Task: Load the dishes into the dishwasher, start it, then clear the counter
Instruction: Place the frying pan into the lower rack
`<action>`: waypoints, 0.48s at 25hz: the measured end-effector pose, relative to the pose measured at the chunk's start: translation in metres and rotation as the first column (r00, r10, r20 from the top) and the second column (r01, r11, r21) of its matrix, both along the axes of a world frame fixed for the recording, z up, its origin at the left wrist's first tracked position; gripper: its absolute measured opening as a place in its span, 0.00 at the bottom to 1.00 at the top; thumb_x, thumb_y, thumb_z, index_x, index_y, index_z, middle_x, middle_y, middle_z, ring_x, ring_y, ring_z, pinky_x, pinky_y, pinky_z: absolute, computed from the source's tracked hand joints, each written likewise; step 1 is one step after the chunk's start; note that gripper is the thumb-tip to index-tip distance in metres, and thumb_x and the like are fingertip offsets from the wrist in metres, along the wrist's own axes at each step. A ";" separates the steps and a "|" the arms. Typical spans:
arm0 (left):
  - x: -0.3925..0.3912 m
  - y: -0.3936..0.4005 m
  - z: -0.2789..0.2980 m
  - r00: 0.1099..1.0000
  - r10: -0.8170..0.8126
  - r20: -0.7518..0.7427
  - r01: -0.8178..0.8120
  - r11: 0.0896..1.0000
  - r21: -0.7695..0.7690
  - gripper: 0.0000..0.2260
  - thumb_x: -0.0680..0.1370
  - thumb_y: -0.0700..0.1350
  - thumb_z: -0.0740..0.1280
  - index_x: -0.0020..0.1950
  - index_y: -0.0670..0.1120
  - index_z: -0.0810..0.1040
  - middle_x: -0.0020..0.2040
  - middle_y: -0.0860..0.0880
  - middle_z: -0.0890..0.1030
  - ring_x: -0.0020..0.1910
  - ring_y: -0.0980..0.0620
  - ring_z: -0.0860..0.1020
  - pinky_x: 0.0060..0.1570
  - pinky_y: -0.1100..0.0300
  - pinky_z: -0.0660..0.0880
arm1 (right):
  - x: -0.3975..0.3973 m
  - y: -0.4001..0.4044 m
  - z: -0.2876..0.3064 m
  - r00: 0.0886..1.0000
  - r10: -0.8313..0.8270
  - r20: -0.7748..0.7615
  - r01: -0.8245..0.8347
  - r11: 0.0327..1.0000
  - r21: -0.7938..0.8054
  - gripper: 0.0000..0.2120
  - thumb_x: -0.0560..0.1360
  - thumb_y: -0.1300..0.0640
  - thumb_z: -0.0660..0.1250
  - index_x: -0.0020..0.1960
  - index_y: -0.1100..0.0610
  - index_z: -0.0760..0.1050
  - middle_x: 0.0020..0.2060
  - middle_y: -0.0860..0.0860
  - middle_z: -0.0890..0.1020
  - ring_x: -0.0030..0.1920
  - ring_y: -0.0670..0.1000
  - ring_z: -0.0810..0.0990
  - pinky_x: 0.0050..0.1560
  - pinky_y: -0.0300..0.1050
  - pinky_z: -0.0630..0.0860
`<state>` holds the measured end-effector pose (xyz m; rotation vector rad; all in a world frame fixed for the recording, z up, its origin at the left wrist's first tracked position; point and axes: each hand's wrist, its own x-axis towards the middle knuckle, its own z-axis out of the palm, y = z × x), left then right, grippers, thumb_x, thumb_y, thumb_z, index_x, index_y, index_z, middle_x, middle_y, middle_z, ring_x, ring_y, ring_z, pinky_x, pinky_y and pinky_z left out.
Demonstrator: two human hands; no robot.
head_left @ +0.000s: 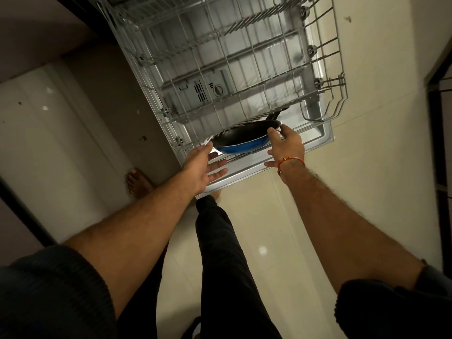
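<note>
A blue frying pan (247, 139) with a black inside lies tilted at the near end of the pulled-out lower dishwasher rack (220, 69). Its black handle (275, 115) points away to the right. My right hand (285, 145) pinches the pan's right rim between thumb and forefinger; its other fingers are spread. My left hand (205, 165) is flat with straight fingers, and its fingertips reach the pan's left edge. The rack holds nothing else that I can see. It sits over the lowered dishwasher door (244, 174).
The detergent compartment (195, 94) shows through the rack wires on the door. Pale floor tiles (354, 167) lie to the right, and a dark frame (437, 143) stands at the right edge. My bare foot (138, 182) is left of the door's near corner.
</note>
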<state>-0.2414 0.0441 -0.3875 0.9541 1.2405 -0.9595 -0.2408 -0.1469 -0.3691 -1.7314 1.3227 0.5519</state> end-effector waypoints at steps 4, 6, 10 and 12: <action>-0.002 0.001 0.003 0.996 -0.072 0.050 0.072 0.997 0.007 0.14 0.83 0.47 0.65 0.69 0.50 0.74 0.62 0.46 0.81 0.52 0.44 0.85 0.38 0.51 0.83 | -0.004 -0.001 -0.002 0.999 -0.022 0.050 0.020 0.999 0.041 0.21 0.79 0.51 0.67 0.71 0.53 0.71 0.66 0.55 0.75 0.57 0.60 0.81 0.43 0.58 0.84; -0.003 0.002 0.008 0.988 -0.132 0.076 0.131 0.991 0.020 0.15 0.84 0.46 0.64 0.71 0.50 0.73 0.63 0.47 0.80 0.52 0.44 0.85 0.39 0.51 0.83 | -0.007 -0.001 0.000 0.998 -0.026 0.063 0.022 0.998 0.050 0.22 0.79 0.52 0.67 0.72 0.52 0.70 0.66 0.55 0.74 0.56 0.59 0.81 0.45 0.57 0.84; -0.004 0.012 0.025 0.946 -0.297 0.132 0.283 0.952 0.113 0.12 0.84 0.47 0.65 0.67 0.51 0.75 0.62 0.48 0.79 0.53 0.46 0.84 0.40 0.50 0.84 | -0.016 0.003 0.009 0.989 0.071 0.127 -0.063 0.996 -0.067 0.24 0.78 0.52 0.69 0.72 0.51 0.70 0.64 0.52 0.75 0.61 0.58 0.79 0.53 0.59 0.82; -0.004 0.021 0.040 0.907 -0.383 0.177 0.355 0.919 0.171 0.10 0.84 0.47 0.64 0.65 0.52 0.76 0.62 0.48 0.79 0.53 0.46 0.83 0.39 0.52 0.84 | -0.020 0.009 0.020 0.981 0.128 0.147 -0.115 0.989 -0.092 0.22 0.78 0.54 0.68 0.71 0.52 0.71 0.66 0.53 0.74 0.62 0.59 0.78 0.59 0.61 0.79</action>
